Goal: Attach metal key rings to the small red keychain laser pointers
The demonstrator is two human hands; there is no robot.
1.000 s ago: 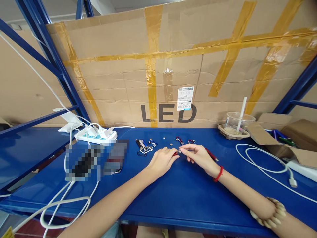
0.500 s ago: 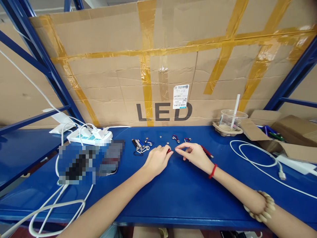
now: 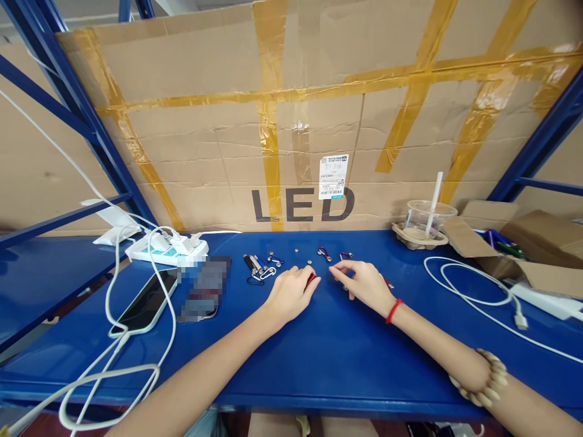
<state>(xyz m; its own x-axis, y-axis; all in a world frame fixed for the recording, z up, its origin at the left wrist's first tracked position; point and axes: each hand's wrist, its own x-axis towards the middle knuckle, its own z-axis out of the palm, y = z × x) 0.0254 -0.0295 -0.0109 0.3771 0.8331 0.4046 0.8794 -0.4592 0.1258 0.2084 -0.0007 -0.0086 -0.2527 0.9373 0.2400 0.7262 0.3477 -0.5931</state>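
My left hand [image 3: 291, 294] is closed around a small red flashlight part [image 3: 311, 279], mostly covered by the fingers. A short gap to the right, my right hand [image 3: 367, 284] has its thumb and forefinger drawn together; whatever is between them is too small to make out. Behind my left hand lie several mini flashlights [image 3: 255, 264] in black, silver and blue, with a silver carabiner clip [image 3: 268, 273]. Red clips with small metal parts [image 3: 324, 254] lie beyond the hands, near a few button cells [image 3: 310, 262]. A red tube [image 3: 388, 283] shows partly behind my right hand.
On the left are a phone [image 3: 148, 303], a second blurred phone [image 3: 207, 288], a white power strip [image 3: 168, 249] and looping cables. A plastic cup [image 3: 421, 220] in a carton holder, a white cable [image 3: 478, 301] and an open cardboard box [image 3: 542, 276] stand right. A large carton [image 3: 204, 164] backs the table.
My right hand has drawn back slightly to the right, away from my left, and now covers more of the red tube. My left hand keeps its hold on the red part.
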